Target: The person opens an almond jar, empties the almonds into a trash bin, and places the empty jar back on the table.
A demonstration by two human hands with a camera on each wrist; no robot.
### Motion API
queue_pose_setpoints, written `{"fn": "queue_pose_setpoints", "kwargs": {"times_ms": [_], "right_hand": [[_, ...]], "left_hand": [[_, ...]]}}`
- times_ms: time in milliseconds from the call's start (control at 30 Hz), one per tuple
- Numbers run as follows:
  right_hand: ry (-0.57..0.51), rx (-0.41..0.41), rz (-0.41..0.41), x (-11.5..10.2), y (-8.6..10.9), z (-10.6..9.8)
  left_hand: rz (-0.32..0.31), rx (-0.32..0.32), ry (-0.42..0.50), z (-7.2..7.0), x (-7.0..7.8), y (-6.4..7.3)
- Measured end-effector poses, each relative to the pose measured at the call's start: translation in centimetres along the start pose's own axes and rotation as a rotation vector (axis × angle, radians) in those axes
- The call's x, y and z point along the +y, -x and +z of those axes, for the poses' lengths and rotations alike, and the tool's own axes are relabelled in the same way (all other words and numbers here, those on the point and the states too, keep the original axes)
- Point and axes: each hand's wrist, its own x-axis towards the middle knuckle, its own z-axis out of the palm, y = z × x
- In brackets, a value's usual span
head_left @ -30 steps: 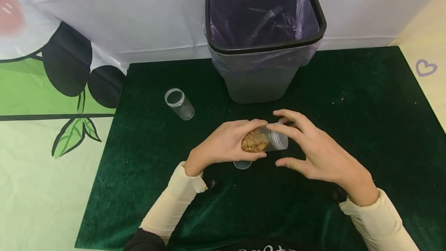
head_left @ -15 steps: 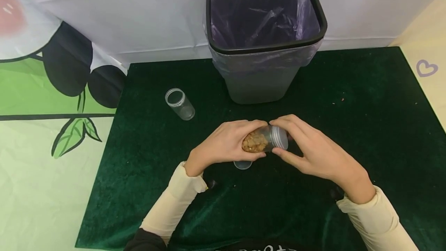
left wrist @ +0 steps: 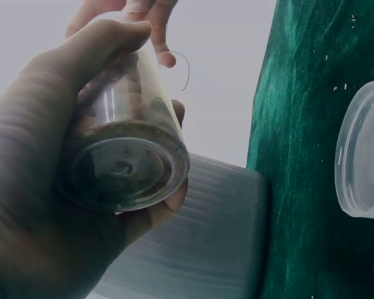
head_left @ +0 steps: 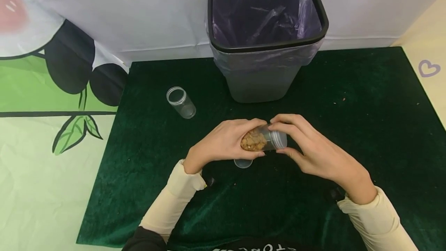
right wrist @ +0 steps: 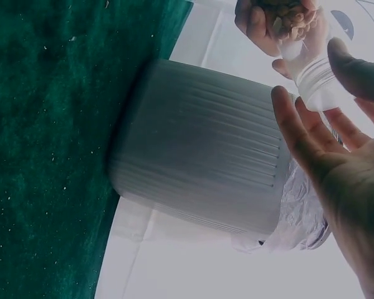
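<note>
My left hand grips a clear plastic jar partly filled with brown chunks. It lies tilted on its side in the air, base toward the left palm and ribbed, whitish screw lid pointing right. Thumb and fingertips of my right hand sit on opposite sides of that lid. In the left wrist view the jar's round base faces the camera. The right wrist view shows the lid end between the right thumb and fingers. A loose translucent lid lies on the cloth below the jar.
A grey bin with a purple liner stands upright beyond the hands, against the white backdrop. An open clear jar is on the green cloth at the left. Small crumbs lie to the bin's right.
The right hand has closed in from spread fingers beside the lid to thumb and fingertips on it, then shifted its fingers slightly. The left hand keeps the jar nearly in place.
</note>
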Motion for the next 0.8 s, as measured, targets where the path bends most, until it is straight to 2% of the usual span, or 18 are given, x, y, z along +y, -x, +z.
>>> {"fn": "queue_pose_setpoints", "kwargs": {"times_ms": [233, 400, 533, 800], "right_hand": [[-0.017, -0.017, -0.02, 0.34, -0.09, 0.22], [-0.006, 0.037, -0.101, 0.45, -0.33, 0.45], [0.02, 0.086, -0.153, 0.44, -0.47, 0.62], [0.055, 0.116, -0.178, 0.38, -0.13, 0.95]], "left_hand": [[-0.001, 0.004, 0.01, 0.11, -0.23, -0.06], [0.001, -0.01, 0.045, 0.12, -0.39, -0.05], [0.0, -0.023, 0.093, 0.11, -0.5, -0.11], [-0.003, -0.103, 0.235, 0.02, -0.65, -0.12]]}}
